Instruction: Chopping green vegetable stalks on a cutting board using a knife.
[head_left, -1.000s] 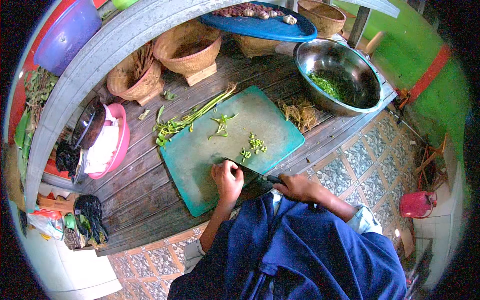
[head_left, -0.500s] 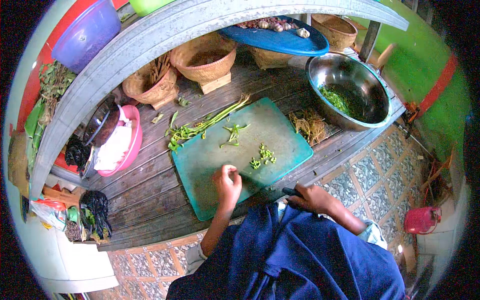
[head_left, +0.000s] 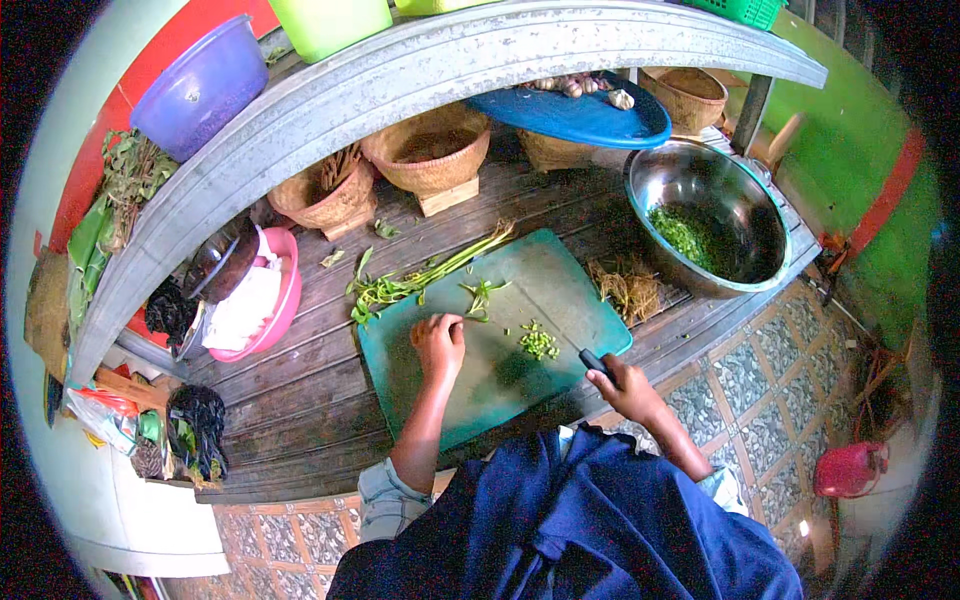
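My right hand (head_left: 628, 388) grips the black handle of a knife (head_left: 552, 322). Its thin blade reaches forward and left over the green cutting board (head_left: 400, 385). Just left of the blade lies a small heap of chopped green stems (head_left: 539, 340). My left hand (head_left: 438, 345) is over the board's left part with its fingers curled in, and nothing shows in them. Ahead of it lies a short leafy sprig (head_left: 483, 297). A bunch of long leafy stems (head_left: 430, 272) rests along the board's far left edge.
A steel bowl (head_left: 715, 215) with chopped greens stands at the far right, near trimmed roots (head_left: 627, 290). Woven baskets (head_left: 430, 160) and a blue tray (head_left: 570, 115) with garlic line the back. A metal-edged shelf (head_left: 400, 70) overhangs the slatted table. A pink basin (head_left: 285, 310) sits left.
My right hand has swung the knife forward from the board's near edge, so its blade is over the board. My left hand's fingers have curled in. The view has shifted slightly.
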